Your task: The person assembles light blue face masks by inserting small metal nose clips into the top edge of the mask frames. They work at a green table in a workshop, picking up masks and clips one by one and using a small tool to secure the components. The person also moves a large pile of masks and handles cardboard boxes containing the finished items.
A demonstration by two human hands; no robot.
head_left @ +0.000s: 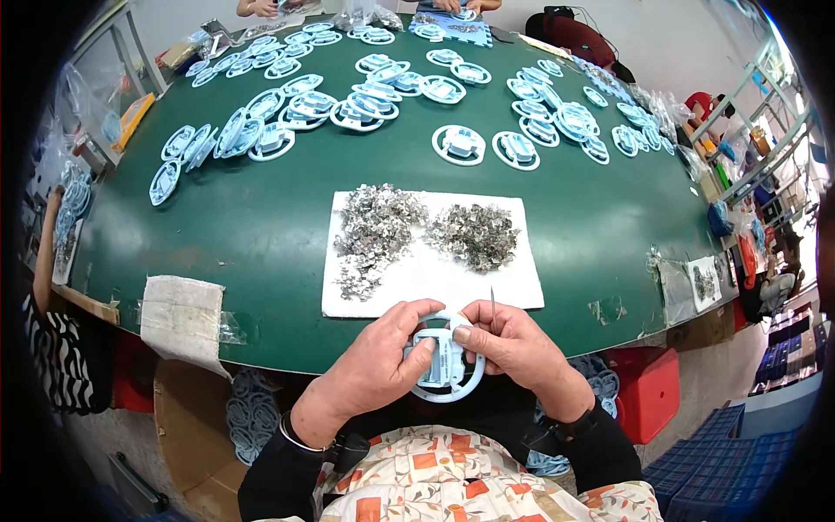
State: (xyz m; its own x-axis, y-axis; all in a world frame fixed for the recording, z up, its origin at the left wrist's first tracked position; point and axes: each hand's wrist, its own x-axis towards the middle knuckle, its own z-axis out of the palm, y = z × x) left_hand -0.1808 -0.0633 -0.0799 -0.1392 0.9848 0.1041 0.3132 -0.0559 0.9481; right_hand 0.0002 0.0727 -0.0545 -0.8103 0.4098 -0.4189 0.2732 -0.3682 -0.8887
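Close to my body, just off the table's near edge, a light blue plastic wheel-shaped part is held between both hands. My left hand grips its left side, the thumb lying on the raised hub. On the other side, my right hand pinches the rim with thumb and fingers. A thin pointed metal tool sticks up from the right fingers; its lower end is hidden. Just beyond lies a white pad bearing two heaps of small shiny metal clips, a left heap and a right heap.
Many blue wheel parts lie scattered over the far half of the green table. A white cloth is taped at the left edge. Below stand a cardboard box and a red stool. Other people's hands work across the table.
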